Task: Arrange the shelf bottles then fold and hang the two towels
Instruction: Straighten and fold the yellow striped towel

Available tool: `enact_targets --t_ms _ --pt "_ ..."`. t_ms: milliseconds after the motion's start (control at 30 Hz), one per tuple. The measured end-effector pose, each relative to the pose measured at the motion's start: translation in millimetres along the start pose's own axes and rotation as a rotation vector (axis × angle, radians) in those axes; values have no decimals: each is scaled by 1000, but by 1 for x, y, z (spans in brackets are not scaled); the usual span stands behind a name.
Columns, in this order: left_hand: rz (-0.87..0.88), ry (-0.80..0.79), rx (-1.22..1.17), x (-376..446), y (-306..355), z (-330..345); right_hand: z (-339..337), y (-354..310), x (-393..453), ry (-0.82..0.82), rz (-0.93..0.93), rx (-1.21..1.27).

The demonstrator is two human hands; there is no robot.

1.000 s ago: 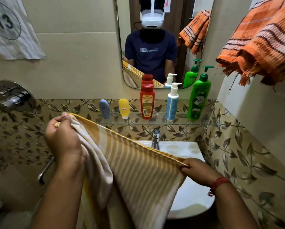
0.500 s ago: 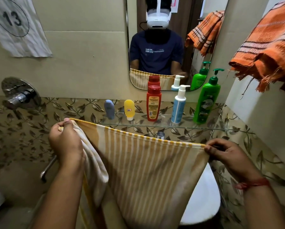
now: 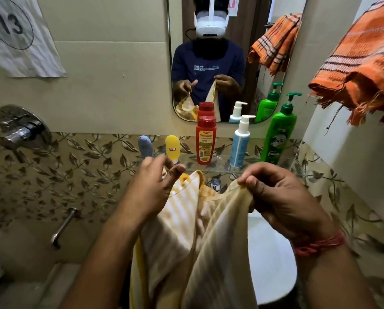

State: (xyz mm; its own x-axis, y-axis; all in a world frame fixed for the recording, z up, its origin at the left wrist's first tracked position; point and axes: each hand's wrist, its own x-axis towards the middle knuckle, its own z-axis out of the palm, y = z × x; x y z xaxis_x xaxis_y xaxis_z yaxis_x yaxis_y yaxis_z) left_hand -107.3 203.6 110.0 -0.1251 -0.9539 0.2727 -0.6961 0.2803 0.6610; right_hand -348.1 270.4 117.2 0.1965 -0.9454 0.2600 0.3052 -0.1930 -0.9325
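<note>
Head camera view, looking down at a bathroom basin. Both hands hold a yellow-and-white striped towel (image 3: 193, 237) at the centre of the frame, its length hanging toward 6 o'clock. The left hand (image 3: 150, 188) has its thumb and fingers curled over one upper corner of the cloth, though the exact pinch is partly hidden. The right hand (image 3: 282, 197) is clenched around the other upper edge, bunching it in the fist. The two hands are near each other, the towel sagging between them.

At 12 o'clock from the hands, a glass shelf (image 3: 217, 162) carries five bottles in a row, upright: a grey-blue tube (image 3: 145, 146), a yellow tube (image 3: 172, 147), a red bottle (image 3: 205, 139), a white-and-blue pump bottle (image 3: 240, 141) and a green pump bottle (image 3: 278, 132). At 2 o'clock, an orange striped towel (image 3: 362, 61) hangs high on the right wall. A white basin (image 3: 273, 264) sits at 5 o'clock.
</note>
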Motion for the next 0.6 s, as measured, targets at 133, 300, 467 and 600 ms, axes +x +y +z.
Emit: enact_targets --t_ms 133,300,467,600 --pt "76 4 -384 -12 27 -18 26 -13 1 -250 -25 103" --pt "121 -23 -570 -17 45 -18 59 -22 13 -90 -236 -499" --pt "106 -83 -700 -18 47 -9 72 1 28 142 -357 -830" --pt "83 -86 -740 -18 40 -7 69 9 27 225 -336 -730"
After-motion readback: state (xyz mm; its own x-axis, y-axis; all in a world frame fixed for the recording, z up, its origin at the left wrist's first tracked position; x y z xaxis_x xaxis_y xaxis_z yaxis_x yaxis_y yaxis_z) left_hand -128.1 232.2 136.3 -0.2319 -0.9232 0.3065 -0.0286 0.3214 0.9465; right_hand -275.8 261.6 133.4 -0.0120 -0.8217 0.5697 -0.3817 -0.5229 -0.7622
